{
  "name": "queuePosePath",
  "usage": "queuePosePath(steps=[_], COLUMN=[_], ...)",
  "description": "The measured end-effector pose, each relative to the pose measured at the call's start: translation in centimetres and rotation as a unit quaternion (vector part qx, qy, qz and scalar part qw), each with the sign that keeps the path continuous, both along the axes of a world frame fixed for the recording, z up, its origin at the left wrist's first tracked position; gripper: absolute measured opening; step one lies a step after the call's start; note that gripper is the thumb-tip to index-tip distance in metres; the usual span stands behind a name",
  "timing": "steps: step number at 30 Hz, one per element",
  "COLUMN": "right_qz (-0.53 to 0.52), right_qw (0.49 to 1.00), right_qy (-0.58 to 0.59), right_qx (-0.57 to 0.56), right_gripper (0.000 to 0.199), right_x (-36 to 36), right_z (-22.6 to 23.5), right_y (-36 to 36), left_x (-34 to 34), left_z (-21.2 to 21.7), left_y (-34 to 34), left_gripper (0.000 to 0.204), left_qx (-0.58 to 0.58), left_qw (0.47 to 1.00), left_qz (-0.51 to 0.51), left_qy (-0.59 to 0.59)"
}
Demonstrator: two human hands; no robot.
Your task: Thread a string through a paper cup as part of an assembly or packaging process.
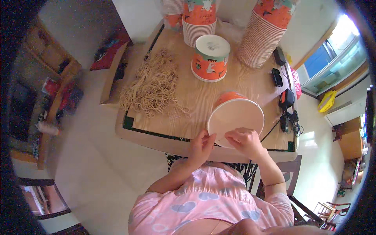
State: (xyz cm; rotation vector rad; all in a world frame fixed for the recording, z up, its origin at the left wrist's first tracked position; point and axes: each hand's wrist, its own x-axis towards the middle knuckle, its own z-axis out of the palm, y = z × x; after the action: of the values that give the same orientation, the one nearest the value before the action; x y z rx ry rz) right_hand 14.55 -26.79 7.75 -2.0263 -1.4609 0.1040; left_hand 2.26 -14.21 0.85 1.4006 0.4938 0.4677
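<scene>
An orange paper bucket (237, 115) lies tilted at the table's front edge, its round white mouth facing me. A short end of cord (257, 98) shows at the far right of its rim. My left hand (203, 145) is at the near left of the rim, fingers closed with thumb and forefinger close together. Over the near part of the mouth, my right hand (246, 141) has its fingertips bunched in a pinch near the rim. Whatever lies between the fingers of either hand is too small to make out. To the left spreads a tangled pile of beige cords (152, 86).
Behind, another paper bucket (211, 58) stands upside down. Tall stacks of nested buckets (261, 39) rise at the back right and back middle. Black chargers and cables (286, 100) lie along the right edge of the wooden table (188, 127). A chair (291, 170) stands at the near right.
</scene>
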Motion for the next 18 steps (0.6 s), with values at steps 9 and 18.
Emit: queuePosePath(steps=[9, 18], right_qz=[0.026, 0.042], right_qw=[0.998, 0.998], right_qy=[-0.035, -0.033], right_qx=[-0.046, -0.045], right_gripper=[0.010, 0.011], right_x=[0.22, 0.46], right_z=[0.42, 0.32], right_y=[0.11, 0.22], left_x=[0.01, 0.14], left_z=[0.50, 0.36], left_y=[0.15, 0.19], left_gripper=[0.014, 0.015], left_qx=[-0.027, -0.025], left_qw=[1.000, 0.999], left_qz=[-0.014, -0.023], left_qy=[0.008, 0.012])
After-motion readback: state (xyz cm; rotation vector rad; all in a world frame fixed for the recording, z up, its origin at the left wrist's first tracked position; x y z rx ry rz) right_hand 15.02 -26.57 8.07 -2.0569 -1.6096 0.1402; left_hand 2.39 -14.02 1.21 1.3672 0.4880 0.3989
